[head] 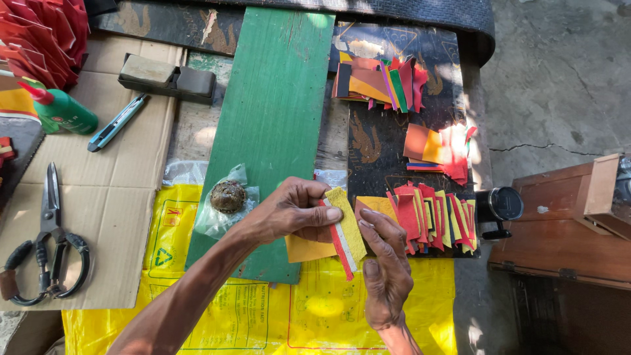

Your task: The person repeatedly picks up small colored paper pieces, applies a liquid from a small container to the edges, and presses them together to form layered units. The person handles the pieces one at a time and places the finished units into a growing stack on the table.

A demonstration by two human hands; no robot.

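My left hand pinches a small stack of paper strips, with a yellow strip on top and white and red ones under it. Under the stack lies an orange paper piece. My right hand comes up from the bottom edge, its fingertips touching the right side of the strips. Both hands hover over a green wooden board and a yellow plastic bag. Just to the right is a row of red, yellow and orange paper pieces.
Two more piles of coloured paper lie on the dark patterned mat. A brown lump in a clear bag sits on the board. Scissors, a blue utility knife, a green glue bottle and cardboard are at left. A wooden box stands at right.
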